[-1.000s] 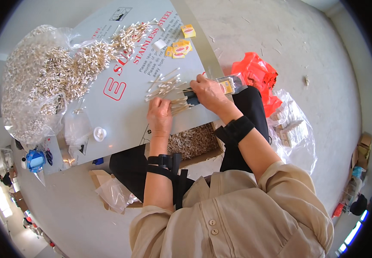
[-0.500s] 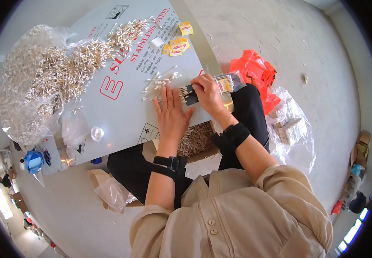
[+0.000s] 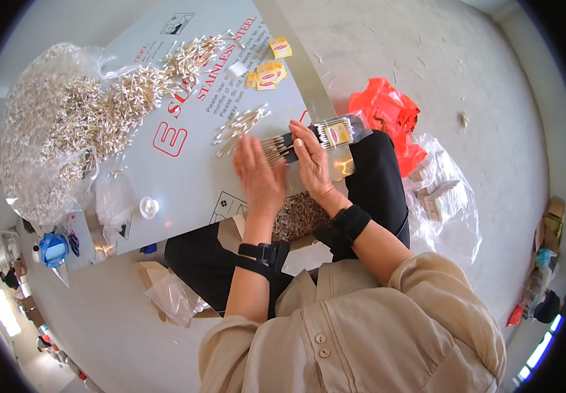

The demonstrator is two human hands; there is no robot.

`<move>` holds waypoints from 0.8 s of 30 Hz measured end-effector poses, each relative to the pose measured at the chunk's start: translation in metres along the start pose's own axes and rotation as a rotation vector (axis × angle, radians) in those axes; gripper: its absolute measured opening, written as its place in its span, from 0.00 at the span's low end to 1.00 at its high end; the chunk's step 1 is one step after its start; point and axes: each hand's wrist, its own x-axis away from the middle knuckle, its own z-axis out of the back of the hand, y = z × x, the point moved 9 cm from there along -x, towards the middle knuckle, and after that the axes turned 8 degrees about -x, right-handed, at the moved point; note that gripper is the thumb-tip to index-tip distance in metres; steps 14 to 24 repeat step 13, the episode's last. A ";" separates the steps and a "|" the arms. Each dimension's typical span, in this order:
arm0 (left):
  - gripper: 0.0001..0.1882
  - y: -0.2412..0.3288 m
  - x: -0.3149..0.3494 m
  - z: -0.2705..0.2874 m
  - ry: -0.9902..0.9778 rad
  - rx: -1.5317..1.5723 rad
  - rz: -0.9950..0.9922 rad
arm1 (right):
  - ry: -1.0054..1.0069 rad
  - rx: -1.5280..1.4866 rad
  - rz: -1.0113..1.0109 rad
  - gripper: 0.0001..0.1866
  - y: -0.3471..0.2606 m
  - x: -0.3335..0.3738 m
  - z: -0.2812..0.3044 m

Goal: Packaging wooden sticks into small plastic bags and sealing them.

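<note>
A row of cotton swabs [image 3: 274, 149] lies between my two hands on a dark strip at the table's near right edge. My left hand [image 3: 260, 178], a little blurred, has its fingers stretched out at the left ends of these swabs. My right hand [image 3: 312, 160] stands on edge at their other side, fingers straight and the thumb lying along them. Just right of it, a clear plastic bag [image 3: 359, 122] holds lined-up swabs and a yellow card [image 3: 338, 133]. A loose bunch of swabs [image 3: 244, 123] rests beyond my left fingertips.
A big clear bag [image 3: 24, 141] spills a heap of swabs [image 3: 132, 88] across the table's left. Yellow cards [image 3: 268, 75] and a white round lid [image 3: 149, 207] sit on the table. Below is a box of swabs [image 3: 296, 216]; a red bag [image 3: 388, 108] lies at right.
My right hand has gone from bent, pinching fingers to straight ones and turned on edge. My left hand has lifted from lying flat. More of the swab row shows between them.
</note>
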 end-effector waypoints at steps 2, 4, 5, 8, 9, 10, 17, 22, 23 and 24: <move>0.34 -0.020 0.007 0.007 0.127 0.270 0.124 | 0.009 -0.021 -0.017 0.17 0.002 -0.003 -0.001; 0.28 -0.044 0.014 0.013 0.277 0.579 0.292 | 0.019 -0.039 -0.034 0.17 0.006 -0.007 -0.002; 0.28 -0.043 0.013 0.012 0.274 0.581 0.290 | 0.021 -0.060 -0.028 0.18 0.009 -0.009 -0.005; 0.28 -0.045 0.011 0.004 0.299 0.775 0.385 | 0.025 -0.075 -0.009 0.18 0.014 -0.014 -0.014; 0.29 -0.042 0.009 0.001 0.308 0.837 0.392 | 0.028 -0.068 0.006 0.18 0.014 -0.015 -0.015; 0.30 -0.041 0.007 -0.003 0.318 0.897 0.399 | 0.027 -0.070 0.006 0.18 0.015 -0.015 -0.018; 0.32 -0.034 0.004 -0.011 0.303 0.956 0.361 | 0.022 -0.085 -0.006 0.18 0.017 -0.015 -0.021; 0.32 -0.034 0.004 -0.011 0.303 0.956 0.361 | 0.022 -0.085 -0.006 0.18 0.017 -0.015 -0.021; 0.32 -0.034 0.004 -0.011 0.303 0.956 0.361 | 0.022 -0.085 -0.006 0.18 0.017 -0.015 -0.021; 0.32 -0.034 0.004 -0.011 0.303 0.956 0.361 | 0.022 -0.085 -0.006 0.18 0.017 -0.015 -0.021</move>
